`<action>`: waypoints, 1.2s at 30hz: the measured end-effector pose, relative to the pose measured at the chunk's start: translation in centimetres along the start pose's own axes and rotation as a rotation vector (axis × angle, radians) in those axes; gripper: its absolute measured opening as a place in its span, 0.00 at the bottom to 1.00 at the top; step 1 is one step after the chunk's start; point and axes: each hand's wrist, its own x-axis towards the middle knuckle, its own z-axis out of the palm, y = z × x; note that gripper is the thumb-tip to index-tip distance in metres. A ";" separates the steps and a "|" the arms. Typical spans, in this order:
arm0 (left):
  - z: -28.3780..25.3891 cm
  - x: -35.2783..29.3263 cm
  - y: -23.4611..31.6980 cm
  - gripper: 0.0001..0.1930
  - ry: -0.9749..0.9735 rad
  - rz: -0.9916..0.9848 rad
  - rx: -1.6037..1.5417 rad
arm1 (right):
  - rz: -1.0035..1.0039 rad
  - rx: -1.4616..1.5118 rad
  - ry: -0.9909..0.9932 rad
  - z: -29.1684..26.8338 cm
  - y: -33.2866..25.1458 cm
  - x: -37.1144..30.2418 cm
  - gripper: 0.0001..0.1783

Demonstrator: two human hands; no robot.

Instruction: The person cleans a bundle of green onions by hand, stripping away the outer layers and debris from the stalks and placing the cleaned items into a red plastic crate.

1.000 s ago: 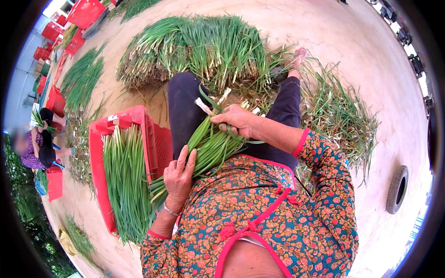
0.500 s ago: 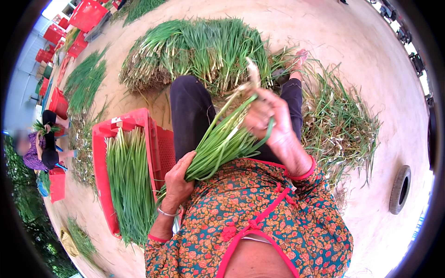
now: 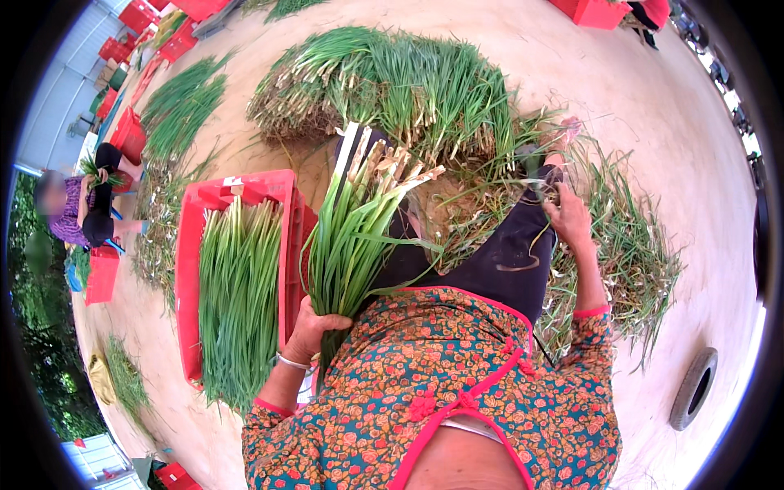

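My left hand [image 3: 314, 331] is closed round the leafy lower part of a bunch of long green stalks [image 3: 347, 237]. The bunch stands nearly upright over my left thigh, its pale, ragged stem ends pointing away from me. My right hand [image 3: 570, 216] is out by my right knee, fingers curled, above the edge of a heap of loose leaves and trimmings [image 3: 625, 237]. What its fingers hold, if anything, is too small to make out. Left of the bunch, a red plastic crate [image 3: 186, 269] holds neatly laid green stalks [image 3: 241, 302].
Beyond my knees lies a large pile of green stalks with roots [image 3: 425, 98]. Another pile of greens [image 3: 184, 110] is at the far left. A person [image 3: 77, 204] sits there among red crates. A tyre [image 3: 694, 389] lies on the floor at the right.
My right hand has moved from the bunch out to the right, beside my knee. My left hand has turned the bunch from slanting rightward to nearly upright. The view has shifted slightly.
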 end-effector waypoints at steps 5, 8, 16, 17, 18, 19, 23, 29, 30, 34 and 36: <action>-0.4 -0.3 -1.6 0.20 0.063 0.021 0.095 | -0.375 0.845 0.194 -6.6 -15.0 -2.1 0.14; -0.1 -0.1 -1.8 0.22 0.069 0.071 0.171 | -0.769 0.531 0.325 -7.6 -20.4 -1.4 0.19; 0.6 -0.2 -1.6 0.23 0.097 0.171 0.196 | -0.565 0.889 0.036 -4.4 -23.0 2.4 0.09; 0.8 -0.1 -1.6 0.23 0.093 0.198 0.217 | -0.498 0.956 0.059 -4.3 -22.1 3.0 0.07; 1.1 0.0 -1.4 0.22 0.088 0.225 0.238 | -0.463 0.975 0.096 -4.6 -21.1 3.3 0.07; 1.4 0.3 -1.3 0.22 0.080 0.254 0.261 | -0.366 1.015 0.194 -5.3 -20.2 3.6 0.07; 1.3 0.4 -1.9 0.21 0.085 0.232 0.305 | -0.118 1.075 0.652 -9.3 -15.1 6.4 0.06; 0.9 0.7 -1.9 0.22 0.114 0.204 0.259 | -0.659 0.411 0.640 -8.6 -18.7 3.4 0.15; 1.1 0.6 -1.9 0.20 0.124 0.213 0.277 | -0.692 0.258 0.466 -7.9 -19.8 2.5 0.18; 1.2 0.3 -2.2 0.19 0.172 0.292 0.362 | -0.724 -0.065 -0.146 -5.2 -23.0 1.5 0.23; 1.6 0.2 -1.8 0.19 0.192 0.312 0.380 | -0.827 -0.046 -0.206 -3.8 -23.0 1.9 0.16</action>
